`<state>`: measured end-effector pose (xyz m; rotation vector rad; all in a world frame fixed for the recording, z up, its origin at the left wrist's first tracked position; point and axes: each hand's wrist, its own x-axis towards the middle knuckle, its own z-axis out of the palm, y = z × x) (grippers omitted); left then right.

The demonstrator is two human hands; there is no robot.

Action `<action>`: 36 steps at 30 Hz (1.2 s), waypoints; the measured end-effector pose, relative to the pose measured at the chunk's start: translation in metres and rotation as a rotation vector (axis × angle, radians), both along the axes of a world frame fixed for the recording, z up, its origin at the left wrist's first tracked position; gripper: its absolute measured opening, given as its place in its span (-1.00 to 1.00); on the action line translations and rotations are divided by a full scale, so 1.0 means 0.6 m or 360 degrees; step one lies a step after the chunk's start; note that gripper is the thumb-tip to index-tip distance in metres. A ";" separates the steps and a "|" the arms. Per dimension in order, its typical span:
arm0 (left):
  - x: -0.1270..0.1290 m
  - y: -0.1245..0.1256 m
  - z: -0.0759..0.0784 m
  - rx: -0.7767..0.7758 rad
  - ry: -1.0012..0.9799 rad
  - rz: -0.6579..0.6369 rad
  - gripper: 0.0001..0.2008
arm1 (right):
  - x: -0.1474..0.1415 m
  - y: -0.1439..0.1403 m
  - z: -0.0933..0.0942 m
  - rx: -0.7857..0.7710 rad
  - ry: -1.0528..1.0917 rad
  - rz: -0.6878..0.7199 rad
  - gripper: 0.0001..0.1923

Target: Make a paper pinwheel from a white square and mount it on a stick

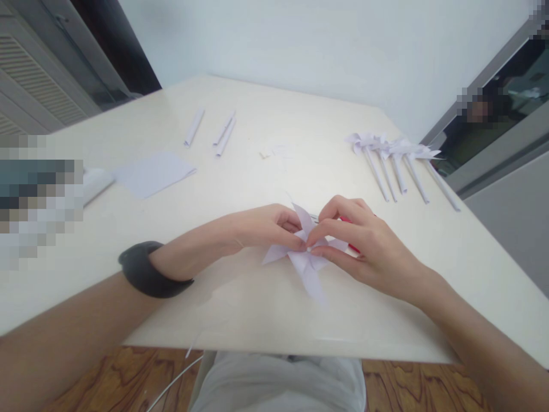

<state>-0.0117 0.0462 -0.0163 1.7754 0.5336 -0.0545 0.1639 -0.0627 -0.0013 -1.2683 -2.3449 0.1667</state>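
- Head view: cream table [240, 309] fills the frame, wood-grain floor below its near edge, pale wall behind.
- Left forearm comes in from 8 o'clock with a dark wristband [148, 270]; right forearm comes in from 4 o'clock. Both meet near table centre.
- Flat sheet of white paper [154, 173] lies at 10 o'clock from the hands, well apart from them.
- Row of finished paper pinwheels [397, 163] on rolled stems at 2 o'clock, lying side by side, heads toward the wall.
- Three rolled paper sticks [214, 130] at 11–12 o'clock, loose, no heads on them.
- Work piece: white paper pinwheel [306, 257] flat on the table, right between the hands, blades fanning toward 6 and 8 o'clock.
- Left hand [261, 228]: fingers curled shut, pinching the pinwheel near its hub from the 9 o'clock side.
- Right hand [360, 243]: thumb and forefinger closed on the hub from 3 o'clock, tips touching the left hand's tips.
- Something red [352, 247] under the right hand, mostly hidden; can't tell what it is.
- Step, my read: blade tips being gathered and fixed at the centre.
- Next move needs the pinch kept tight so folded tips don't spring back, with light pressure; thin paper creases or tears easily.
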 end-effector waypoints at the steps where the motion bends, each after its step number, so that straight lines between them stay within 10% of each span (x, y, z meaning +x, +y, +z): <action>1: 0.000 -0.001 0.000 0.0027 -0.0037 0.0056 -0.90 | 0.001 0.000 -0.001 0.0016 -0.0016 -0.0016 -0.90; 9: 0.002 -0.006 0.010 -0.0111 -0.0118 0.0314 -0.87 | 0.007 0.009 -0.010 0.0231 -0.0208 -0.0201 -0.86; 18: 0.002 -0.001 0.007 -0.0816 -0.0468 0.0508 -0.73 | 0.027 0.016 -0.006 0.0428 0.0020 -0.0322 -0.86; 26: 0.006 -0.008 0.020 -0.0236 -0.0287 0.0535 -0.88 | 0.027 0.025 -0.010 0.0311 0.0620 -0.0316 -0.94; 36: 0.010 -0.020 0.016 -0.0404 -0.0343 0.0587 -0.91 | 0.015 0.022 -0.022 0.0289 0.0529 -0.0271 -0.92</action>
